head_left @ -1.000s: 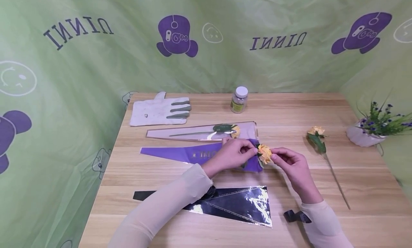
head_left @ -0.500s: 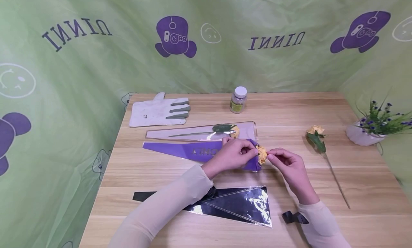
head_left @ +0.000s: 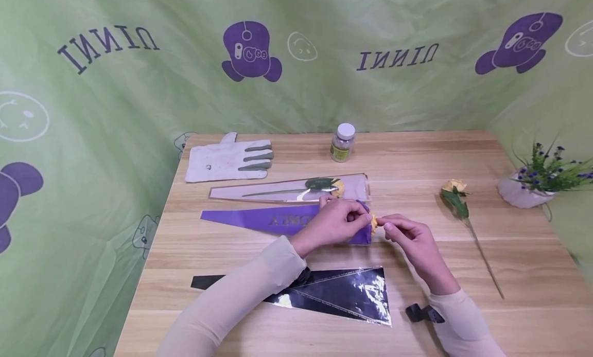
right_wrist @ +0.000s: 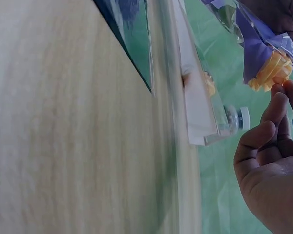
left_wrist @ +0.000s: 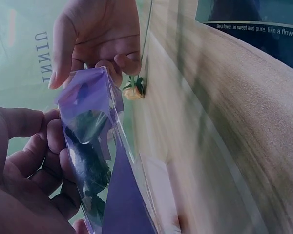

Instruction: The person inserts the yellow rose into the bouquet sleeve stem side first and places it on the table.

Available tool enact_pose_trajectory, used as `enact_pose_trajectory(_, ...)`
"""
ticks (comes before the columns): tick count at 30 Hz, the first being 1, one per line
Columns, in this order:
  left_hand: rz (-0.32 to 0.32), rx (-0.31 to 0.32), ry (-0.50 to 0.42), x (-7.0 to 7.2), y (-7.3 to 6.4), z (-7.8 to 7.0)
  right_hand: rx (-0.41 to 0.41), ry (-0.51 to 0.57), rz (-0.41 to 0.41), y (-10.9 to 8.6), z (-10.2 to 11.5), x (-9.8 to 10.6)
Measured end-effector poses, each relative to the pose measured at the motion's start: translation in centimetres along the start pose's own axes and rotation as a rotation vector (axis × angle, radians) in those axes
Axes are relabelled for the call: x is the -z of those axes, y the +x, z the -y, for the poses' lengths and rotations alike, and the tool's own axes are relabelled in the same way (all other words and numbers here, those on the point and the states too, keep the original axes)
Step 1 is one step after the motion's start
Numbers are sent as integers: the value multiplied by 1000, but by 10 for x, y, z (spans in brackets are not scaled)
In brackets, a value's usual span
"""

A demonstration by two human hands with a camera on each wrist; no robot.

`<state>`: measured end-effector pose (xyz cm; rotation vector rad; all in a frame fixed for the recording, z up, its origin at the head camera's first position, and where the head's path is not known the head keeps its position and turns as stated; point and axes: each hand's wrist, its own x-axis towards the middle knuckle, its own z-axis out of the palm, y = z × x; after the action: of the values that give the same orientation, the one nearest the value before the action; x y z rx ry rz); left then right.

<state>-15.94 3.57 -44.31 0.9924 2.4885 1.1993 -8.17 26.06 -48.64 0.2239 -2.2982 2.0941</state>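
A yellow artificial rose (head_left: 373, 224) lies inside a purple flower sleeve (head_left: 250, 220) with a clear window, its bloom at the wide mouth. My left hand (head_left: 340, 219) pinches the sleeve near this mouth and partly covers it. In the left wrist view, green leaves (left_wrist: 90, 170) show through the clear film. My right hand (head_left: 417, 244) is at the right of the mouth. Its fingertips touch the bloom (right_wrist: 268, 73) in the right wrist view, with the other fingers bent behind.
Behind lies another sleeve (head_left: 278, 189) with a rose in it. A black sleeve (head_left: 343, 295) lies in front. A loose yellow rose (head_left: 454, 186) lies to the right, near a potted plant (head_left: 523, 192). A glove (head_left: 217, 161) and a jar (head_left: 342, 148) stand farther back.
The bloom has moved left, deeper into the purple sleeve, so less of it shows. My right hand has followed it left. My left hand has stayed almost still.
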Motion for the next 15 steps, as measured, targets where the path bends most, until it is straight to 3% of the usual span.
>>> enact_pose_trajectory(7, -16, 26, -32, 1, -2, 4, -27, -17, -7, 2, 5, -1)
enact_pose_trajectory(15, 9, -6, -47, 2, -3, 5, -35, -122, -48, 4, 4, -7)
